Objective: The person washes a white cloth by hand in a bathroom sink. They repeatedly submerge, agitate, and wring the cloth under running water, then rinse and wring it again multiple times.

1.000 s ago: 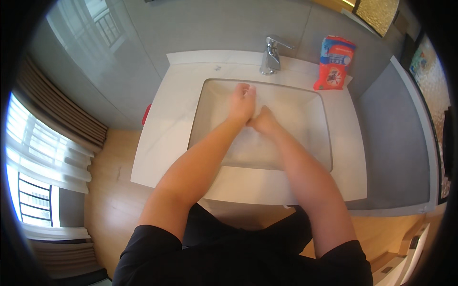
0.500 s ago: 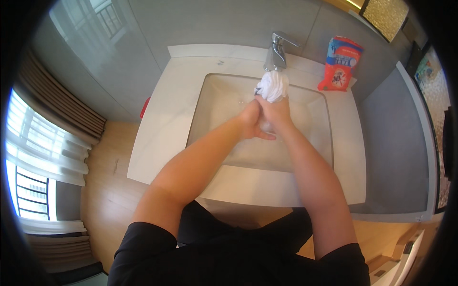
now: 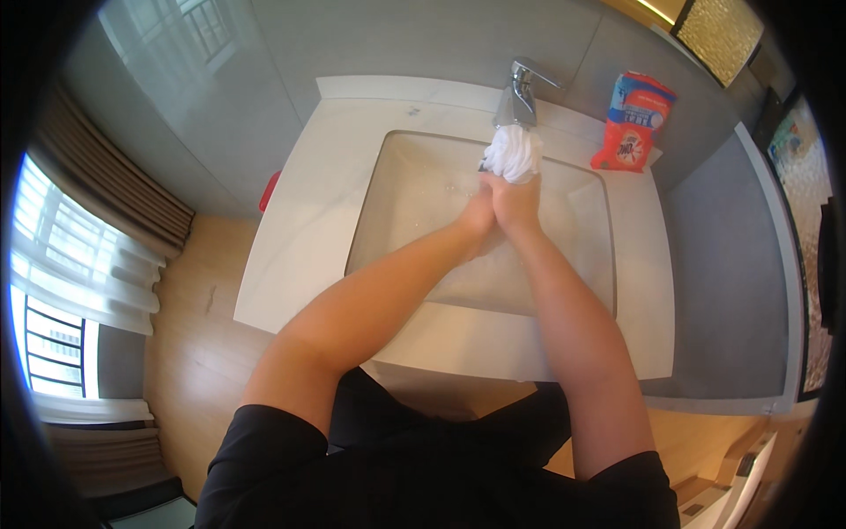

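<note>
A bunched white cloth (image 3: 513,154) with a small dark patch at its left edge sits right below the chrome faucet (image 3: 516,104), over the sink basin (image 3: 401,207). My right hand (image 3: 517,201) is closed around the near end of the cloth, its knuckles towards the faucet. Pressed against it from the left, my left hand (image 3: 478,214) is closed too, gripping at the lower part of the cloth. Most of the left fingers are hidden behind the right hand. Small bubbles or drops show in the basin left of the hands.
A red and blue detergent bag (image 3: 634,123) stands on the white countertop (image 3: 291,238) at the back right. Something red (image 3: 270,190) peeks out past the counter's left edge. A grey partition (image 3: 727,264) rises on the right; a curtained window (image 3: 75,256) is at far left.
Both hands have closed in together; the left hand's outstretched fingers are now folded out of sight. The cloth stays bunched under the faucet, and the view has shifted slightly.
</note>
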A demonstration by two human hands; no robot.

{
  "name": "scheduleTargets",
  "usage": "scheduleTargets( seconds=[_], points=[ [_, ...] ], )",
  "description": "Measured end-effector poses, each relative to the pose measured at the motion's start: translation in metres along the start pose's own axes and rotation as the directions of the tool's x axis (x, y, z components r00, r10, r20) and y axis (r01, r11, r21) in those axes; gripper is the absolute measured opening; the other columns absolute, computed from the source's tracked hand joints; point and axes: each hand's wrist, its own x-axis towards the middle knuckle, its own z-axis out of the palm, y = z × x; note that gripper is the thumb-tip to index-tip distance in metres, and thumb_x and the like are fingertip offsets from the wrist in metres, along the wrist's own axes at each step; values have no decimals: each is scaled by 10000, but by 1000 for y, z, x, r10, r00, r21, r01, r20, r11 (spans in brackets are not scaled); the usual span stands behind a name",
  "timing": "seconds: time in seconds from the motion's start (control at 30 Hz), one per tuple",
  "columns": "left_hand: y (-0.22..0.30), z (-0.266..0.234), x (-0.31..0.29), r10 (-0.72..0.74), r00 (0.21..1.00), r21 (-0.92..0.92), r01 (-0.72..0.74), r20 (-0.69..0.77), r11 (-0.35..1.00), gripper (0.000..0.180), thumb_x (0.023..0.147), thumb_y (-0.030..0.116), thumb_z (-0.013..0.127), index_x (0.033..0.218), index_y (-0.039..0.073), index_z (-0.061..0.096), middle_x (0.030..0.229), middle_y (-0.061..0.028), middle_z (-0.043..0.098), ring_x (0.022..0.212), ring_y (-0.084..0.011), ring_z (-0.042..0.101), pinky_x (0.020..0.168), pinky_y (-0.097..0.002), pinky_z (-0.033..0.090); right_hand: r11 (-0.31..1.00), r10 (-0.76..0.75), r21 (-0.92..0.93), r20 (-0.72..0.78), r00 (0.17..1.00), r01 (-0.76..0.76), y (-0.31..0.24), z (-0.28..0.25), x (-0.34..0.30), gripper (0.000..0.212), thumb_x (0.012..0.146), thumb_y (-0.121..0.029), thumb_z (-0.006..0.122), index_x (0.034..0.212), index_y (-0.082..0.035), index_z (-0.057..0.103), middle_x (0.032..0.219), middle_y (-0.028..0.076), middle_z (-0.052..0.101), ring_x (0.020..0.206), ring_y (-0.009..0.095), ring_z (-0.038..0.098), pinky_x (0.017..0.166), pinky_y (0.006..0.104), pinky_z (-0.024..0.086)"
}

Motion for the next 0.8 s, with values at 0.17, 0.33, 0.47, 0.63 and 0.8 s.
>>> scheduleTargets(
  seconds=[0.17, 0.33, 0.47, 0.63, 0.8],
  points=[
    [1, 3, -1, -77, 977, 158, 110, -200, 981, 677, 1021, 555, 294, 1342, 2, 517, 1287, -153, 613, 1183, -283, 584, 884, -457, 477, 990, 77, 119, -6, 997, -76, 6, -2, 7, 338, 707, -83, 755, 1015, 19, 660, 961, 153, 708, 880, 265, 688, 780, 369, 526],
    [-6, -30, 30, 96, 953, 668, 129, -289, 733, 430, 968, 389, 490, 1125, 11, 624, 938, -129, 691, 847, -252, 666, 692, -390, 501, 981, 164, -128, 120, 979, -149, 25, -10, 21, 351, 712, -102, 761, 1027, 15, 658, 942, 131, 702, 833, 253, 682, 735, 374, 543],
    [24, -42, 16, 114, 953, 624, 91, -281, 776, 246, 900, 251, 581, 1003, 28, 598, 833, -65, 640, 704, -177, 624, 571, -343, 501, 884, 454, -278, 316, 833, -376, 11, -33, 15, 361, 772, -137, 752, 1093, -15, 639, 915, 105, 684, 799, 246, 672, 692, 407, 563],
    [39, -49, 12, 104, 993, 433, -69, -58, 899, 513, 879, 303, 660, 1307, 103, 460, 1069, -82, 613, 894, -205, 611, 746, -400, 514, 743, 563, -97, 625, 541, -662, 24, -46, 17, 416, 847, -145, 713, 1229, -68, 564, 1018, 122, 654, 776, 244, 662, 651, 399, 563],
    [34, -51, 17, 134, 990, 731, -59, -44, 680, 776, 896, 370, 690, 1480, 23, 316, 1292, -147, 549, 1113, -232, 572, 838, -368, 514, 834, 517, -267, 682, 517, -483, 22, -36, 3, 467, 857, -169, 714, 1256, -40, 509, 1013, 93, 635, 848, 225, 665, 723, 424, 576]
  ],
)
